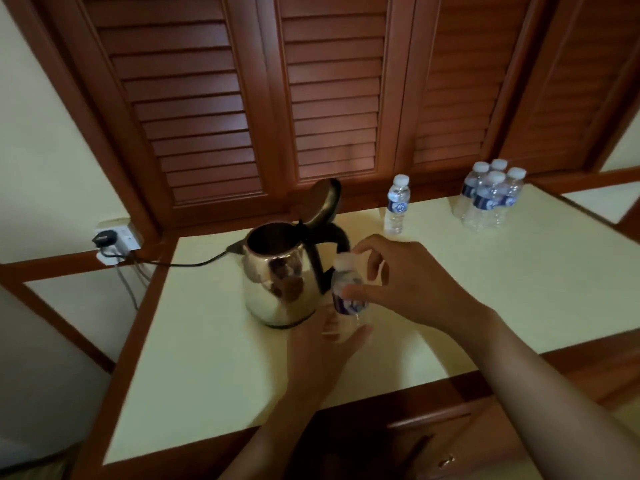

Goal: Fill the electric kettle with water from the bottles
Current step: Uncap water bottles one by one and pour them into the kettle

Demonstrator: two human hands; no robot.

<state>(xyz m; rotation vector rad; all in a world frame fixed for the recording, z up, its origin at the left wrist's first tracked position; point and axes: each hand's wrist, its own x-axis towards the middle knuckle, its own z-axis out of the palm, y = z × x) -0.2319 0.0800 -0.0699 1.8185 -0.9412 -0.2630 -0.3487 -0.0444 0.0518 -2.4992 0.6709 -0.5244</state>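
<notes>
A shiny steel electric kettle (277,275) stands on the cream tabletop (214,358) with its lid (323,202) tipped up and its mouth open. Just right of it, a small clear water bottle (346,299) with a blue label is held upright. My left hand (329,344) grips the bottle's lower body. My right hand (405,282) reaches over from the right, its fingers pinched around the white cap at the bottle's top. Motion blur smears the bottle and fingers.
One capped bottle (397,204) stands alone behind the kettle. A cluster of several bottles (488,197) stands at the back right corner. The kettle's black cord (183,263) runs left to a wall socket (116,239). Brown louvred shutters (332,88) rise behind the table.
</notes>
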